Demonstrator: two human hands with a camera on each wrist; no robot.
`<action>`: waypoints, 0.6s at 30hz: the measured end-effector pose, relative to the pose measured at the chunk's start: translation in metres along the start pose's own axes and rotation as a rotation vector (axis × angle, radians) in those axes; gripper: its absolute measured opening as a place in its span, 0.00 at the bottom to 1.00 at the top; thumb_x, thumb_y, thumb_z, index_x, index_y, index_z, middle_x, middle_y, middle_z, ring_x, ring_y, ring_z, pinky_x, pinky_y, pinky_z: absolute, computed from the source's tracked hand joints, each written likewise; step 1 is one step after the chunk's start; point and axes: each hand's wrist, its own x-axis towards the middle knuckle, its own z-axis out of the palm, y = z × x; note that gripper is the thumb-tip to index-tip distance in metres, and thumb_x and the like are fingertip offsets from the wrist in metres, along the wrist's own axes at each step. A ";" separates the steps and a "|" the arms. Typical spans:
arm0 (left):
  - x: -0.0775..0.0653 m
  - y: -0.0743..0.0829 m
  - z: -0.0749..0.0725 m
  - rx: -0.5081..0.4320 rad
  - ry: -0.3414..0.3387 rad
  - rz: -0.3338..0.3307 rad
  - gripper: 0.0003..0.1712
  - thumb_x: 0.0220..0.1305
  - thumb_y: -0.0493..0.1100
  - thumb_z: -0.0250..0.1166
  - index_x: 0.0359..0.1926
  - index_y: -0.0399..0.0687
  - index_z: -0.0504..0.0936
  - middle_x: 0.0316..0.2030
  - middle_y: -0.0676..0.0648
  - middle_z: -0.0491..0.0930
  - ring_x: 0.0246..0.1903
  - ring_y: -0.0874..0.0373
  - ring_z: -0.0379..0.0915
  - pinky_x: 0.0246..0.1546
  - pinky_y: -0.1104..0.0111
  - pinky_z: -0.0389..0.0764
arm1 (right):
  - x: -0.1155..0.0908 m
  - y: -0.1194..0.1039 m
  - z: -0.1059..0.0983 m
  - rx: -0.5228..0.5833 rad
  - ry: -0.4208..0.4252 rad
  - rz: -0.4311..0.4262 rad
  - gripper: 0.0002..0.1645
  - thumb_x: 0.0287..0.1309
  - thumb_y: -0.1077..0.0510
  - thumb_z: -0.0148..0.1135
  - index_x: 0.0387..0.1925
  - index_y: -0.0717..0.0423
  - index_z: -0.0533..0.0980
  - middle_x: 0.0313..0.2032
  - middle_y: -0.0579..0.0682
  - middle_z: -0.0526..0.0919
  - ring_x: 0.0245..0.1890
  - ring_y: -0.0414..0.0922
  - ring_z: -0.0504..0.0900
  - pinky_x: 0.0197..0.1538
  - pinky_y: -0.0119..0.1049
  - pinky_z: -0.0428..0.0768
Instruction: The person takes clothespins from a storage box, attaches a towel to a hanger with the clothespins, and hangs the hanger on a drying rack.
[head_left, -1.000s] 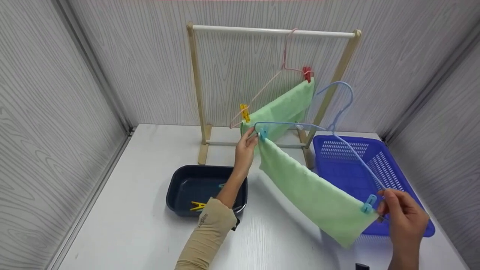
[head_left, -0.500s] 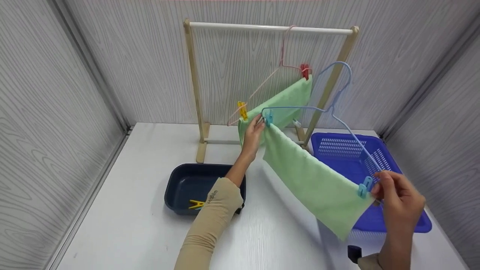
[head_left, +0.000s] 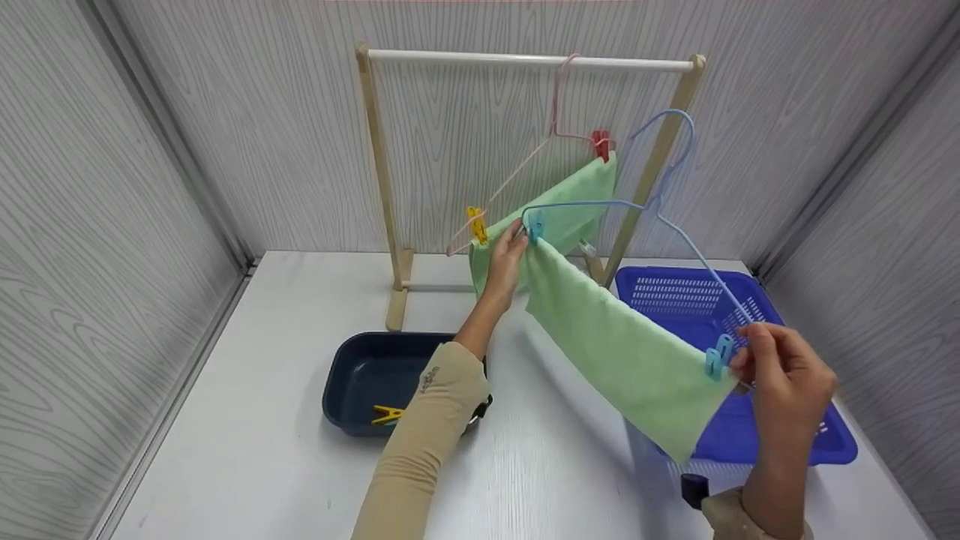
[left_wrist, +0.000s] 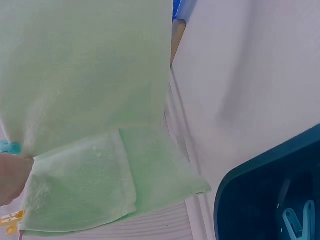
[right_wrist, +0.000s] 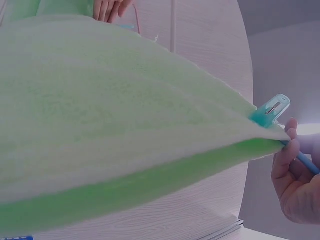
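Observation:
A light blue hanger is held up between both hands, its hook upward. From its lower bar hangs a green towel, fastened by a blue clothespin at the left end and another blue clothespin near the right end. My left hand pinches the hanger's left corner beside its clothespin. At the other corner my right hand grips the hanger between thumb and fingers. Behind, a pink hanger carries a second green towel, with a yellow clothespin and a red one.
The pink hanger hooks over the white rod of a wooden-legged drying rack. A dark tub with a yellow clothespin and a blue clothespin stands front left. A blue perforated basket stands at the right, partly behind the raised towel.
Both hands have lifted the blue hanger and its towel higher, bringing the hook closer to the rod's height. The grip at both corners stays the same, and the head view has shifted slightly.

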 end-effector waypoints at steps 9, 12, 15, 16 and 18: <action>-0.001 0.001 0.002 -0.006 -0.003 -0.001 0.27 0.71 0.37 0.46 0.68 0.37 0.54 0.66 0.41 0.55 0.64 0.53 0.53 0.60 0.68 0.57 | -0.001 -0.003 0.003 -0.012 0.026 0.001 0.13 0.61 0.62 0.56 0.33 0.71 0.79 0.19 0.53 0.75 0.17 0.40 0.73 0.23 0.21 0.73; -0.002 0.000 0.001 0.013 -0.010 0.013 0.27 0.71 0.37 0.46 0.68 0.37 0.53 0.66 0.40 0.54 0.65 0.53 0.51 0.60 0.69 0.57 | 0.001 -0.003 0.004 -0.016 0.036 -0.008 0.13 0.61 0.62 0.56 0.32 0.71 0.79 0.19 0.53 0.74 0.17 0.38 0.72 0.21 0.20 0.71; -0.005 -0.001 -0.002 0.021 -0.016 0.034 0.28 0.71 0.37 0.46 0.68 0.36 0.52 0.67 0.39 0.52 0.65 0.53 0.49 0.60 0.69 0.58 | 0.003 -0.003 0.006 -0.024 0.053 -0.011 0.13 0.61 0.61 0.56 0.32 0.71 0.79 0.18 0.52 0.74 0.16 0.38 0.72 0.20 0.20 0.70; -0.005 -0.002 -0.002 0.022 -0.018 0.038 0.28 0.71 0.37 0.46 0.68 0.36 0.51 0.67 0.39 0.52 0.65 0.53 0.49 0.59 0.69 0.58 | 0.004 -0.003 0.007 -0.022 0.059 -0.010 0.13 0.61 0.61 0.56 0.32 0.71 0.79 0.18 0.52 0.74 0.16 0.38 0.72 0.19 0.20 0.70; -0.007 -0.003 -0.004 0.021 -0.022 0.040 0.29 0.71 0.37 0.47 0.68 0.35 0.51 0.67 0.39 0.51 0.65 0.52 0.48 0.59 0.69 0.58 | 0.005 -0.004 0.010 -0.031 0.076 -0.011 0.14 0.61 0.60 0.56 0.32 0.70 0.79 0.18 0.51 0.74 0.16 0.38 0.72 0.20 0.20 0.70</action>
